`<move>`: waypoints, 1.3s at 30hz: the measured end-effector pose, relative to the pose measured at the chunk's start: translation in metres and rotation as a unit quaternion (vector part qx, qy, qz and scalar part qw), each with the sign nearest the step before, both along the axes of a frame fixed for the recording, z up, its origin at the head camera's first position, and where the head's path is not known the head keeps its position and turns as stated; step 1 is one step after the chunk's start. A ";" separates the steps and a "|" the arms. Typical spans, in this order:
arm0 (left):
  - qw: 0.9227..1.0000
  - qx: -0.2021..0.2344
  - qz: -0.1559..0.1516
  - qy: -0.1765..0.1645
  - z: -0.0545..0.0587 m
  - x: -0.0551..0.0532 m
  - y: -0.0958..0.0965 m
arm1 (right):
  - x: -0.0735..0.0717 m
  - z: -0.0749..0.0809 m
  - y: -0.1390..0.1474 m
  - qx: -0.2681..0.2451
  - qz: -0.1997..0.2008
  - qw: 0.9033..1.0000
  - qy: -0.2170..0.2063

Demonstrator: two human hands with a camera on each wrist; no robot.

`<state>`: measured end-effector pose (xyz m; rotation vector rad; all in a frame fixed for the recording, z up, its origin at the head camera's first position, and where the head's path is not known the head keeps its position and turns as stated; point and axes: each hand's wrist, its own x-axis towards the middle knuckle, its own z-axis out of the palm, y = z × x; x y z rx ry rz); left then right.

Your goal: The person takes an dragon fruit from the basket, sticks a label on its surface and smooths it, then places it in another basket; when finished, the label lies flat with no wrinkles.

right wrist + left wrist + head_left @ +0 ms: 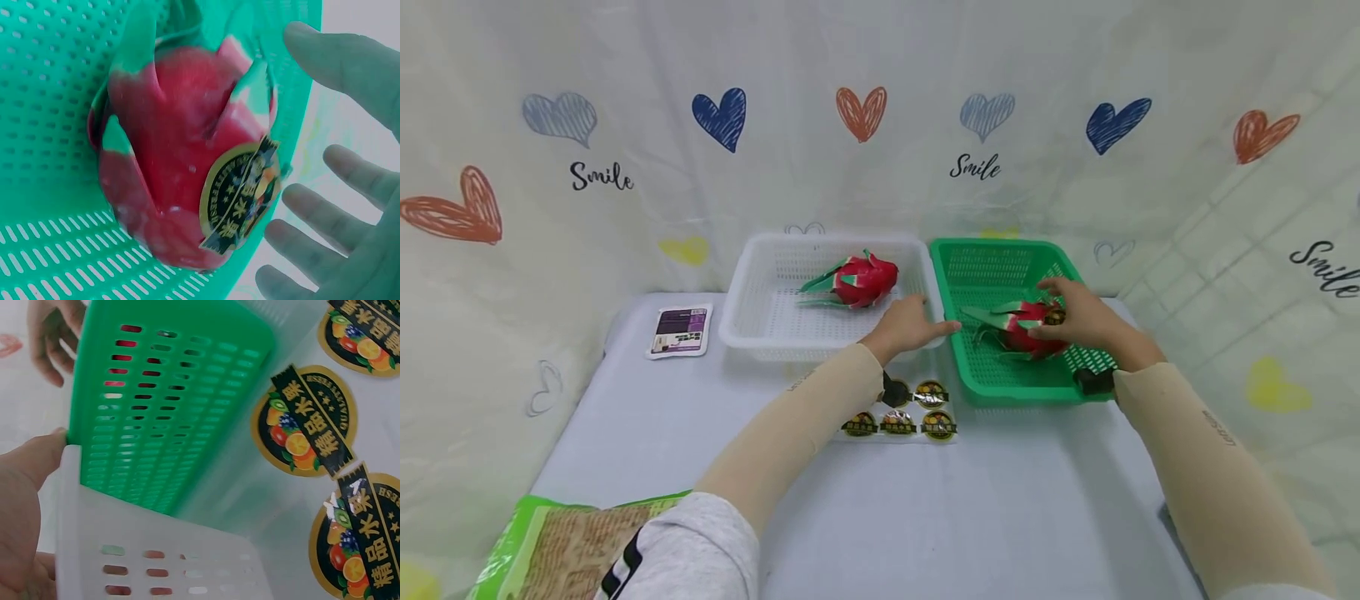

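Note:
A red dragon fruit (1027,328) with green-tipped scales lies in the green basket (985,271). On its skin, in the right wrist view, is a round black and gold sticker (240,197). My right hand (1086,321) is spread beside this fruit, its fingers apart from the skin in the right wrist view. Over the adjoining rims, my left hand (908,325) reaches its thumb out to the green basket's edge, its other fingers above the white basket (752,292). Inside that white basket rests a second dragon fruit (867,281); no sticker shows on its visible side.
A sheet of round fruit stickers (898,423) lies in front of the baskets, partly under the left forearm. Left of the white basket is a purple and white packet (681,331). A green-edged bag (576,542) occupies the near left corner. A heart-patterned curtain (917,183) stands behind.

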<state>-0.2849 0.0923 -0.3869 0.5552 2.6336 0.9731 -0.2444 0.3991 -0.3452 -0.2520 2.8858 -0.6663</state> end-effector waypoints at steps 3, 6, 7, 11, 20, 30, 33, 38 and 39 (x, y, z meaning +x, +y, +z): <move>1.000 -0.006 0.002 0.003 0.000 0.001 -0.002 | 0.008 -0.002 -0.006 0.001 0.006 1.000 0.017; 1.000 -0.015 -0.004 0.017 0.001 0.003 -0.006 | 0.015 -0.001 -0.011 -0.002 0.008 1.000 0.027; 1.000 -0.016 -0.008 0.024 0.002 0.004 -0.009 | 0.018 0.000 -0.013 -0.003 0.009 1.000 0.030; 0.998 -0.004 -0.031 0.054 0.001 0.008 -0.025 | 0.027 0.003 -0.020 -0.011 0.015 0.999 0.042; 0.990 0.082 -0.060 0.093 0.003 0.029 -0.078 | 0.051 0.002 -0.034 -0.033 0.018 0.996 0.085; 0.985 0.149 -0.087 0.015 -0.015 0.061 -0.135 | 0.055 -0.001 -0.061 -0.055 0.051 0.991 0.115; 0.987 0.142 -0.052 -0.055 -0.027 0.064 -0.149 | 0.050 0.003 -0.072 -0.055 0.061 0.991 0.104; 0.958 0.210 0.046 -0.191 -0.038 0.063 -0.170 | 0.031 0.008 -0.098 -0.049 0.083 0.991 0.095; 0.948 0.233 0.067 -0.208 -0.038 0.062 -0.174 | 0.026 0.009 -0.104 -0.048 0.087 0.991 0.094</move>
